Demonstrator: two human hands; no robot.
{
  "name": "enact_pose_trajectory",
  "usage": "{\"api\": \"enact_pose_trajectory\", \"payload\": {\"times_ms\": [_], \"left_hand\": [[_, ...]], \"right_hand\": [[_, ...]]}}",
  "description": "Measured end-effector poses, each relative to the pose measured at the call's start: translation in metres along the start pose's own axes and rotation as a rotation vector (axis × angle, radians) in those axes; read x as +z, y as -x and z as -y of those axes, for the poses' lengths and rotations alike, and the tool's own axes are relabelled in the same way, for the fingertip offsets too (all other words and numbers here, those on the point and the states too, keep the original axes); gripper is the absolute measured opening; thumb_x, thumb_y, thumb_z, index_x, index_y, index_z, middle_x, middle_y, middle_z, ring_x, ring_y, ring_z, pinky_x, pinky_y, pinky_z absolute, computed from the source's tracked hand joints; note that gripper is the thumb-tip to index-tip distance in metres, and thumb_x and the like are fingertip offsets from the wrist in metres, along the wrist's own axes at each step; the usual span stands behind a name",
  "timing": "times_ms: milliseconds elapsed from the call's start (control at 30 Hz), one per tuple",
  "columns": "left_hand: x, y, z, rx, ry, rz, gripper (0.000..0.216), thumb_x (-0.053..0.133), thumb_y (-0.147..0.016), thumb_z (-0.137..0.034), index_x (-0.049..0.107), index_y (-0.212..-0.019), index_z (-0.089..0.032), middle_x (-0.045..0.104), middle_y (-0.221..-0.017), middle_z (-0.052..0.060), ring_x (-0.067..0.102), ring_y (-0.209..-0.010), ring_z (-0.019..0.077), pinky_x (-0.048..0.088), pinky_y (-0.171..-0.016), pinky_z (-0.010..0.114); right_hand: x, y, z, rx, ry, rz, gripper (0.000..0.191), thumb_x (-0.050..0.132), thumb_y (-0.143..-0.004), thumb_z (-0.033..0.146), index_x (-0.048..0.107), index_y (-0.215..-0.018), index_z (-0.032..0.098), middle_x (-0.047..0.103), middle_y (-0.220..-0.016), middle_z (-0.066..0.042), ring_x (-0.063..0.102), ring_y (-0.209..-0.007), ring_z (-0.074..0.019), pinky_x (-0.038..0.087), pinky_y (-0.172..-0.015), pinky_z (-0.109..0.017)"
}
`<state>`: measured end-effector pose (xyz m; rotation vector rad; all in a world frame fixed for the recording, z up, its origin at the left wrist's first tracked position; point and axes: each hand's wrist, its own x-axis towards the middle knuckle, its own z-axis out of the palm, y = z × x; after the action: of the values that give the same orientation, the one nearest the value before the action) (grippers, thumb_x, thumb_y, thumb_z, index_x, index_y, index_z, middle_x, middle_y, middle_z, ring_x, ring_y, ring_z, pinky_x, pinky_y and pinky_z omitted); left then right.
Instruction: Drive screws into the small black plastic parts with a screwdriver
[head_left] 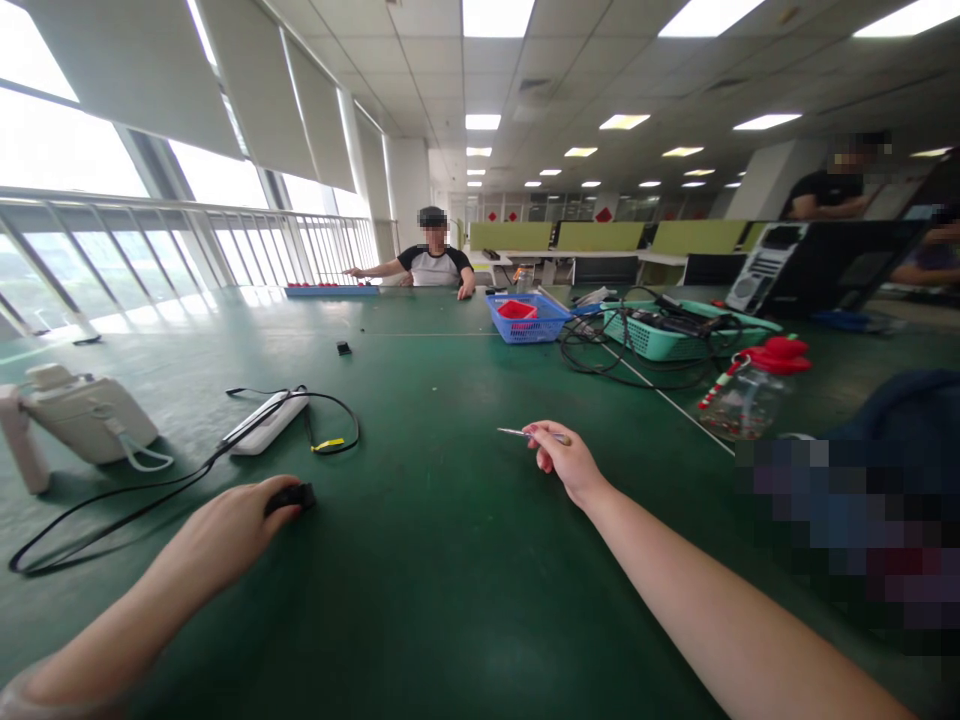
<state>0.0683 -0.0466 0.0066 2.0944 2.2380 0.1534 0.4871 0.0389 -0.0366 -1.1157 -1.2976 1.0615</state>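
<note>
My left hand (251, 515) rests low over the green table at the left, its fingers closed round a small black block-like object (291, 497) whose exact kind I cannot make out. To the right of centre, my right hand (559, 455) pinches a slim, pointed metal tool (514, 432). The tool lies nearly level, its thin silvery tip pointing left and its brownish end showing behind the fingers. Just beyond my left hand is a white power bank-like slab (268, 422) with a black cable (187, 478) lying across it.
The green table (420, 560) also bears a beige bottle-like container (94, 415), a small black piece (343, 348), a blue basket (529, 325), a teal basket (660, 340) with tangled cables, and a red-lidded clear bottle (750, 395). A person (435, 265) sits at the far end.
</note>
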Motion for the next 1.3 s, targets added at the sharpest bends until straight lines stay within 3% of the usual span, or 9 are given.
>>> {"api": "enact_pose_trajectory", "payload": {"times_ms": [100, 233, 333, 433, 600, 733, 1100, 1300], "left_hand": [[-0.008, -0.008, -0.054, 0.2, 0.066, -0.024, 0.044, 0.048, -0.083, -0.048, 0.063, -0.119, -0.028, 0.071, -0.106, 0.007, 0.066, -0.097, 0.0287, 0.048, -0.083, 0.037], [0.001, -0.034, -0.129, 0.482, 0.136, -0.019, 0.037, 0.054, -0.084, -0.04, 0.063, -0.118, -0.028, 0.07, -0.106, 0.009, 0.064, -0.1, 0.0265, 0.048, -0.087, 0.035], [0.02, -0.055, -0.171, 0.578, 0.183, -0.075, 0.036, 0.055, -0.086, -0.033, 0.062, -0.12, -0.024, 0.069, -0.107, 0.012, 0.063, -0.103, 0.0263, 0.047, -0.089, 0.035], [0.039, -0.067, -0.193, 0.603, 0.242, -0.119, 0.031, 0.056, -0.086, -0.029, 0.064, -0.115, -0.024, 0.07, -0.102, 0.01, 0.064, -0.1, 0.0245, 0.047, -0.089, 0.034], [0.056, -0.071, -0.191, 0.665, 0.351, -0.18, 0.034, 0.057, -0.087, -0.032, 0.064, -0.118, -0.022, 0.07, -0.109, 0.008, 0.059, -0.107, 0.0252, 0.045, -0.097, 0.038], [0.064, -0.075, -0.182, 0.756, 0.4, -0.147, 0.045, 0.067, -0.08, -0.035, 0.061, -0.123, -0.022, 0.067, -0.12, 0.007, 0.055, -0.114, 0.025, 0.041, -0.103, 0.039], [0.07, -0.078, -0.183, 0.727, 0.436, -0.142, 0.042, 0.066, -0.079, -0.035, 0.062, -0.119, -0.022, 0.068, -0.116, 0.006, 0.055, -0.111, 0.0258, 0.042, -0.101, 0.04], [0.07, -0.078, -0.186, 0.714, 0.447, -0.166, 0.039, 0.066, -0.08, -0.034, 0.064, -0.117, -0.023, 0.069, -0.112, 0.004, 0.056, -0.109, 0.0249, 0.044, -0.099, 0.039]], "right_hand": [[0.004, 0.005, 0.004, -0.098, 0.144, 0.044, 0.026, 0.064, -0.079, 0.042, 0.066, -0.094, 0.02, 0.06, -0.074, 0.001, 0.05, -0.053, -0.0097, 0.04, -0.049, -0.023], [0.01, 0.017, 0.016, -0.403, 0.5, 0.109, 0.018, 0.06, -0.085, 0.037, 0.068, -0.084, 0.022, 0.062, -0.085, -0.004, 0.057, -0.074, -0.0158, 0.045, -0.066, -0.028], [0.014, 0.029, 0.028, -0.579, 0.592, 0.144, 0.027, 0.05, -0.092, 0.034, 0.065, -0.075, 0.021, 0.058, -0.076, -0.004, 0.054, -0.069, -0.0156, 0.043, -0.065, -0.028], [0.018, 0.041, 0.036, -0.723, 0.688, 0.199, 0.028, 0.048, -0.092, 0.032, 0.063, -0.072, 0.021, 0.057, -0.072, -0.004, 0.052, -0.066, -0.0155, 0.041, -0.063, -0.028], [0.024, 0.049, 0.038, -0.886, 0.81, 0.308, 0.026, 0.048, -0.091, 0.028, 0.061, -0.071, 0.02, 0.058, -0.067, -0.004, 0.05, -0.061, -0.0146, 0.037, -0.061, -0.028], [0.026, 0.048, 0.036, -0.932, 0.824, 0.346, 0.025, 0.048, -0.09, 0.025, 0.059, -0.068, 0.02, 0.056, -0.065, -0.003, 0.048, -0.06, -0.014, 0.035, -0.06, -0.028], [0.031, 0.05, 0.04, -1.079, 1.065, 0.431, 0.024, 0.048, -0.09, 0.024, 0.063, -0.071, 0.02, 0.056, -0.067, -0.003, 0.047, -0.06, -0.0141, 0.033, -0.058, -0.029], [0.033, 0.051, 0.04, -1.172, 1.06, 0.373, 0.026, 0.05, -0.089, 0.023, 0.06, -0.066, 0.018, 0.053, -0.063, -0.001, 0.044, -0.058, -0.0127, 0.031, -0.056, -0.028]]}}
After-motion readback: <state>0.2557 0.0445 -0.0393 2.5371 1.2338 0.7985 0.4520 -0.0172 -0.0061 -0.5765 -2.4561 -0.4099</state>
